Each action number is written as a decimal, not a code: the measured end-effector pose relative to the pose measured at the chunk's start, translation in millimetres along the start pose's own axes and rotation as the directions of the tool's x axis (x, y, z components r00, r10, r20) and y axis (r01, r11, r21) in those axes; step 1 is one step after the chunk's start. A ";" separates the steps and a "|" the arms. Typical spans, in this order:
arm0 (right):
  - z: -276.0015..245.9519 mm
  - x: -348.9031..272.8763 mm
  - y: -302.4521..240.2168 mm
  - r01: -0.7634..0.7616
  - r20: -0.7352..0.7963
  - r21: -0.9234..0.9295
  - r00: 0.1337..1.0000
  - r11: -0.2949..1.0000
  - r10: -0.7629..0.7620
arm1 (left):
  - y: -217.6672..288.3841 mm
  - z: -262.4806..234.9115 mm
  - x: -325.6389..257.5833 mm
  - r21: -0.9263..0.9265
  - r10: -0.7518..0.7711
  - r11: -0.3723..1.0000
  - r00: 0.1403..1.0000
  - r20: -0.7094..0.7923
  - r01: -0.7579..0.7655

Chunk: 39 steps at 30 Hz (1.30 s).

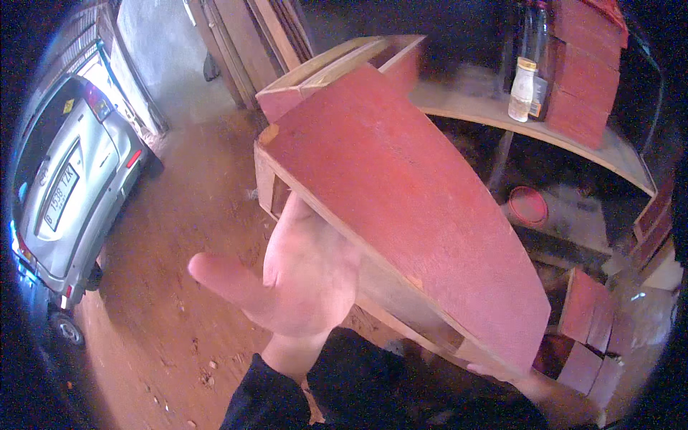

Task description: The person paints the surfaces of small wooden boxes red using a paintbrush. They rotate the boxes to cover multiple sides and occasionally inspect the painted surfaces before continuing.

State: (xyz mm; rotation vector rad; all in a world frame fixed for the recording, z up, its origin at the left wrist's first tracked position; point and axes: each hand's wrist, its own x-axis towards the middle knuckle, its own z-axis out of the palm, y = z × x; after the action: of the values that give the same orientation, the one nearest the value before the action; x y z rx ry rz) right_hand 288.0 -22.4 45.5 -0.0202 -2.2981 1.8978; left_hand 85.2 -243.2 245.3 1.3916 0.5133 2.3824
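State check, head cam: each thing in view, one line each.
Red wooden box: held up, tilted, both hands on it.
Left hand: palm flat against the box's side, thumb out.
Right hand: mostly hidden, fingers at the box's lower corner.
White bottle: upright on the shelf, capped.
Clear bottle: upright behind it; cap not visible.
Red lid: lying flat under the shelf.
Silver car: parked outside, rear hatch shut.

car [68, 179] left, bottle [522, 89] on shelf [466, 107] — right
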 end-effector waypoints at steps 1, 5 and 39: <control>1.4 -1.1 -0.7 0.008 0.002 0.020 1.000 1.000 -0.008 | -2.3 7.3 2.3 -0.047 0.014 0.999 1.000 -0.016 -0.015; 0.3 -7.0 -1.1 0.030 0.012 0.086 0.999 0.996 -0.031 | -8.4 23.7 14.2 0.003 0.074 0.997 0.997 0.024 -0.074; -22.3 13.5 -144.6 0.283 -0.079 -0.799 0.826 0.531 -0.558 | -96.8 59.4 -14.8 0.179 0.254 0.967 0.708 -0.659 -0.181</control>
State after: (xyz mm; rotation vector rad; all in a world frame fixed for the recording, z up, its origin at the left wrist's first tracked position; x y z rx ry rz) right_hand 290.9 -27.3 192.4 0.1141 -2.3699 0.5274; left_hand 154.3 -156.5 216.3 0.5666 0.6804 3.0870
